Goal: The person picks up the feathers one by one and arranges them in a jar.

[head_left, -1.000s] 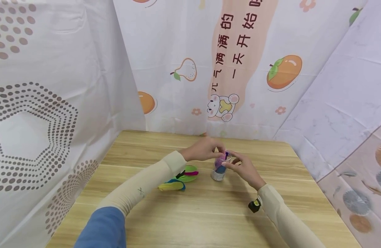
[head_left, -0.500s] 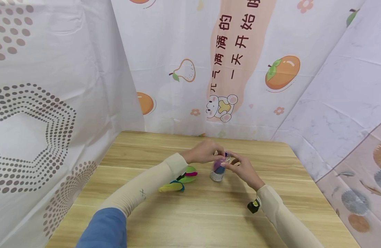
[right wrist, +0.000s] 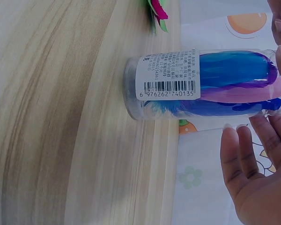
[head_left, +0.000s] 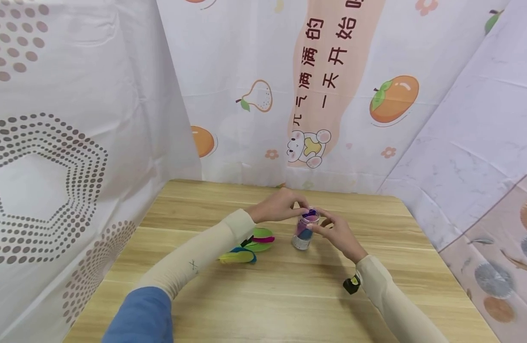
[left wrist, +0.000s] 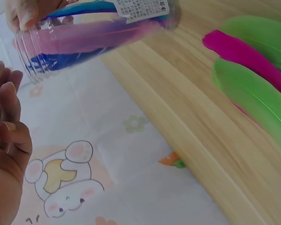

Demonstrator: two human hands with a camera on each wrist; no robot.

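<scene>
Printed curtains enclose the wooden table (head_left: pixel 289 295), where a clear jar (head_left: pixel 305 231) stands upright, feathers inside. Left hand (head_left: pixel 278 207) pinches at its mouth; right hand (head_left: pixel 338 233) steadies it with relaxed fingers. Likely step: packing feathers. Loose feathers (head_left: pixel 250 247) lie beside it, probably next.

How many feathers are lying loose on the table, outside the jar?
4 show: two green, one magenta between them, and one yellow nearer the person, over a blue edge that may be a fifth. The sleeve may hide more.
</scene>
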